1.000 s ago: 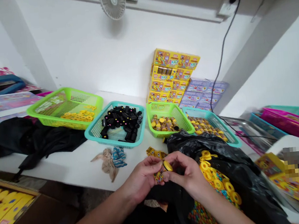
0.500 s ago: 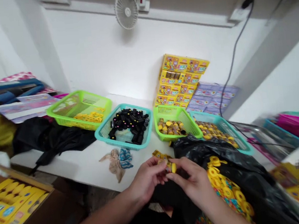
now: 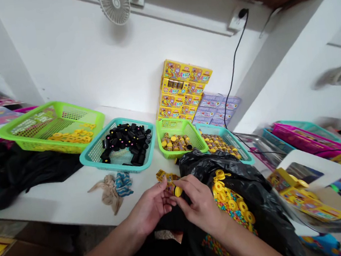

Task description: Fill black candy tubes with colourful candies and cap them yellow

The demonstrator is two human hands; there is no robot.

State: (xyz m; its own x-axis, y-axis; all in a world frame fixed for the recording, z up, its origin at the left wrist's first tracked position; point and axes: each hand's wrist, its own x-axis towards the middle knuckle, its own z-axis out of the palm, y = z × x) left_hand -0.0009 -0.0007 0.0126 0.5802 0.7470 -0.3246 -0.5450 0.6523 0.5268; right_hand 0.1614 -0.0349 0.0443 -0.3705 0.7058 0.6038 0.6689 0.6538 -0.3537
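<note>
Between my two hands, just past the table's front edge, is a small yellow-capped bottle with a printed wrapper (image 3: 170, 188). My left hand (image 3: 153, 204) pinches its left end with thumb and fingers. Closed on the yellow end is my right hand (image 3: 197, 202). Right behind the bottle, more printed yellow wrappers (image 3: 162, 174) lie on the table. Below and right of my right hand, a black plastic bag (image 3: 259, 188) holds yellow ring-shaped pieces (image 3: 232, 204) and small multicoloured beads (image 3: 220, 248).
Green basket (image 3: 8, 133) has yellow pieces; teal basket (image 3: 89, 158) has black cylinders. Wrapped bottles fill another green basket (image 3: 199, 135) and teal basket (image 3: 247, 155). Yellow boxes (image 3: 176, 99) stand by the wall. Crumpled cloths (image 3: 110, 194) lie left; a black cable (image 3: 231, 73) hangs down right.
The view has swung to the right, so the table's things appear further left. Both hands keep hold of the bottle, whose yellow end now tilts more downward.
</note>
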